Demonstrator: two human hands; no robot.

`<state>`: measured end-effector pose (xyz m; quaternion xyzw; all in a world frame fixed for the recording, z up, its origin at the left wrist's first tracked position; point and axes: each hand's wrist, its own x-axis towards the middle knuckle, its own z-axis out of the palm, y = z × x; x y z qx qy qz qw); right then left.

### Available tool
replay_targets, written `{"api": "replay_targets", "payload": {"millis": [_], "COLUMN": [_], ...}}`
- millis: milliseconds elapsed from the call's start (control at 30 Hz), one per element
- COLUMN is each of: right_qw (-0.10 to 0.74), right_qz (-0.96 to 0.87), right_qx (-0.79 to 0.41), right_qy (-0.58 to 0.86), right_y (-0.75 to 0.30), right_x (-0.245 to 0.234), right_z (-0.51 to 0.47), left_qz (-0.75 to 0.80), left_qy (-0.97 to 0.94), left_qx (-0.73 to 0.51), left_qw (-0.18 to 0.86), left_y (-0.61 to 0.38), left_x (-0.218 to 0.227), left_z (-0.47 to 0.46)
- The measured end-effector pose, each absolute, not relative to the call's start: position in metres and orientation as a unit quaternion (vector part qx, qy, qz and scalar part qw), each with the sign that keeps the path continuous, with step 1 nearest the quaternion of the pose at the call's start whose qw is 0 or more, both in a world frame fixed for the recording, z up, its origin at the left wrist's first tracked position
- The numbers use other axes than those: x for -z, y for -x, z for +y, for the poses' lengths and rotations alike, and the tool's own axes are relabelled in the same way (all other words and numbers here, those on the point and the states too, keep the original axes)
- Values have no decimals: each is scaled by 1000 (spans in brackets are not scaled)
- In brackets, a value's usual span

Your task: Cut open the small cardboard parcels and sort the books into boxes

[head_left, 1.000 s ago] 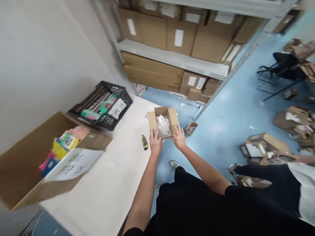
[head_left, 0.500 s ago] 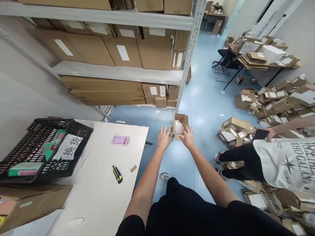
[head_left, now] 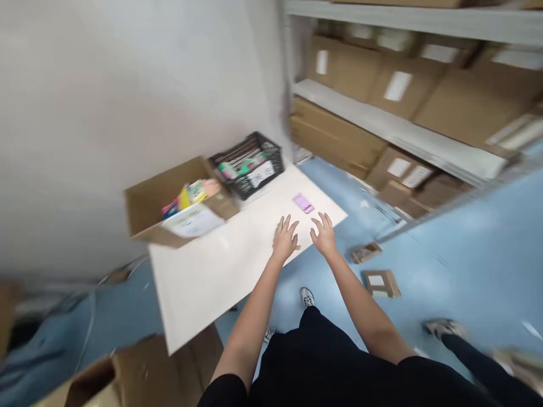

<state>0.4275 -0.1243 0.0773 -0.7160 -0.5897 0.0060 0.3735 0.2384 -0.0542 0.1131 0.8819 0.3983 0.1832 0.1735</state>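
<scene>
My left hand (head_left: 284, 239) and my right hand (head_left: 323, 234) are stretched out side by side, fingers spread, holding nothing. Both hover over the near edge of a white table (head_left: 220, 265). A small pink item (head_left: 302, 202) lies on the table just beyond my fingertips. The left hand covers a small object on the table that I cannot make out.
A large open cardboard box (head_left: 169, 206) with colourful items and a black plastic crate (head_left: 247, 164) stand at the table's far side. Metal shelving (head_left: 394, 130) holds brown boxes. Two small cardboard boxes (head_left: 379, 282) lie on the blue floor. Another person's shoe (head_left: 441, 328) shows at right.
The small open box with white wrapping left my hands, which are now empty. My view swung from the floor at right back to the table at left.
</scene>
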Motion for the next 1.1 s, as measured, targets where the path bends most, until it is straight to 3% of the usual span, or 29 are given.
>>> {"api": "replay_targets", "payload": {"millis": [267,567,867,1100], "right_qw": [345,251,148,66], "right_qz": [-808,-930,-962,-967], "right_qx": [-101,-192,-228,-233], "right_qy": [467,188,-41,-78], "right_y": [-147,192,402,496], "right_x": [-110,-104,-91,-64], "right_z": [-57,-184,-329,-329], "left_qz": [656,843,941,948], "left_qy": [-701,-449,-174,-77], "left_qx": [-261,-295,-291,-306], "left_qw": [98,35,-13,41], "left_y": [52,323,447,493], "left_x": [-130,-109,-81,-46], "left_z": [-121,-348,-551,-562]}}
